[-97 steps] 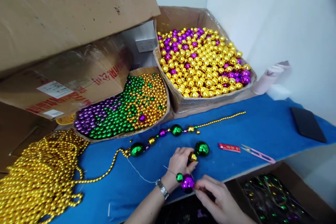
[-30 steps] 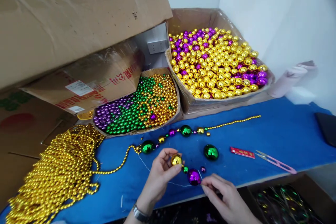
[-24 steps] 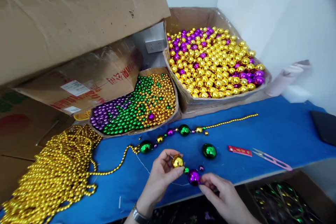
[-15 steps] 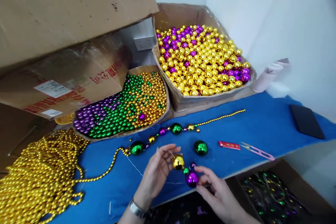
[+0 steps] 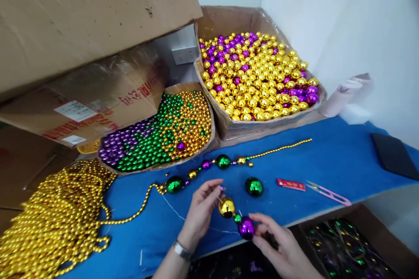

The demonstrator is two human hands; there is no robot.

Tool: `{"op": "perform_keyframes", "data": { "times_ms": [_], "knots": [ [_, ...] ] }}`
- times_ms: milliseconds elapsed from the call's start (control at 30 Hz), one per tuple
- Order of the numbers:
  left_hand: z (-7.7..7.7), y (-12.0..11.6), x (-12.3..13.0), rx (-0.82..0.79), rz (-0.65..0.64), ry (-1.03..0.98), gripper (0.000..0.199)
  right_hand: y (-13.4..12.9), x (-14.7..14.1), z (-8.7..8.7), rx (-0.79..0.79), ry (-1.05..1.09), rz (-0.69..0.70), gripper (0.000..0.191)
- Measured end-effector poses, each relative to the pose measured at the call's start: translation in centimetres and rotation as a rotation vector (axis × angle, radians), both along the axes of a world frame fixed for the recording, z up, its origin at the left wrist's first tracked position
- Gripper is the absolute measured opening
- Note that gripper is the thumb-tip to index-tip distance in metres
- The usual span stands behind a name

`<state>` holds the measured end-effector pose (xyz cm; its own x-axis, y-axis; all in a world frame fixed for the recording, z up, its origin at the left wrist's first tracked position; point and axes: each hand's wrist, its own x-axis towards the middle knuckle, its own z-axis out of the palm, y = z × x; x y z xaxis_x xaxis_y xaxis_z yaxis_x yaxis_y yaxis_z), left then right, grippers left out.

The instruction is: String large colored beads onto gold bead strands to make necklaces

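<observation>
My left hand (image 5: 204, 205), with a silver band at the wrist, pinches a small purple bead (image 5: 222, 188) at its fingertips. Just below it hangs a large gold bead (image 5: 227, 207), with a thin needle-like line between them. A small green bead (image 5: 237, 218) sits between the gold bead and a large purple bead (image 5: 246, 228). My right hand (image 5: 266, 235) grips the purple bead between thumb and fingers. Beyond my hands, a string of mixed beads (image 5: 223, 161) joined to thin gold chains lies on the blue cloth (image 5: 157, 235). A loose large green bead (image 5: 254, 186) rests nearby.
Gold bead strands (image 5: 49, 222) are heaped at left. Behind stand a box of small beads (image 5: 157, 135) and a box of gold and purple balls (image 5: 258, 78). Pink snips (image 5: 330, 194), a red packet (image 5: 291, 184) and a black flat object (image 5: 394, 156) lie at right.
A small purple bead now shows at my left fingertips; the one by my right fingers no longer shows there. The whole view has shifted slightly.
</observation>
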<state>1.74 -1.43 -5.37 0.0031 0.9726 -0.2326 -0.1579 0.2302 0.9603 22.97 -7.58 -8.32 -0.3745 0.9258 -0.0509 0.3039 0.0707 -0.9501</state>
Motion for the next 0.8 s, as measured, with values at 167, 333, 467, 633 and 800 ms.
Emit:
{"op": "perform_keyframes", "data": {
  "times_ms": [167,333,467,633,800],
  "knots": [
    [1.7,-0.8,-2.8,-0.139,0.169,-0.345,0.023,0.5,-0.9,0.1,-0.027,-0.031,0.010,0.032],
    [2.1,-1.6,-3.0,-0.141,0.184,-0.402,0.020,0.6,-1.7,0.7,-0.029,-0.033,0.043,0.031],
    [2.1,-1.6,-2.9,-0.153,0.176,-0.390,0.022,0.6,-1.5,0.6,-0.030,-0.037,0.038,0.032],
    [2.4,-1.8,-3.0,-0.127,0.149,-0.295,0.021,0.5,-1.4,0.5,-0.020,-0.060,0.037,0.031],
    [2.8,-2.0,-2.8,-0.050,0.107,-0.054,0.020,0.8,-1.8,0.6,0.040,-0.074,0.020,0.030]
  ]
}}
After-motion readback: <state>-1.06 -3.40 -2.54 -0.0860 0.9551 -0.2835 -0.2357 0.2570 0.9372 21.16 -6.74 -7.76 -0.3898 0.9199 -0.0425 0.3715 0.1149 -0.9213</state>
